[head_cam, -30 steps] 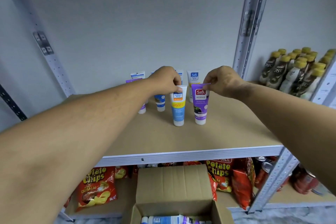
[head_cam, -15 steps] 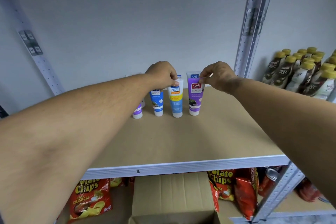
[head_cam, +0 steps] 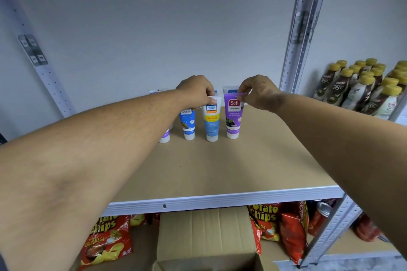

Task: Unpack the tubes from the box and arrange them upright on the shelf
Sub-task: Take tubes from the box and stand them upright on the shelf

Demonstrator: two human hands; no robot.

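Purple tube, light-blue tube pinched, two hands.

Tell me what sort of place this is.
Probably a shop stockroom or storage room: bare metal shelving holds grouped stock, with tubes standing upright, capped bottles packed together and potato chip bags below.

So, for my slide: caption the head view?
Left hand and right hand pinch two upright tubes on the shelf.

Purple tube, blue-and-white tube, tan shelf.
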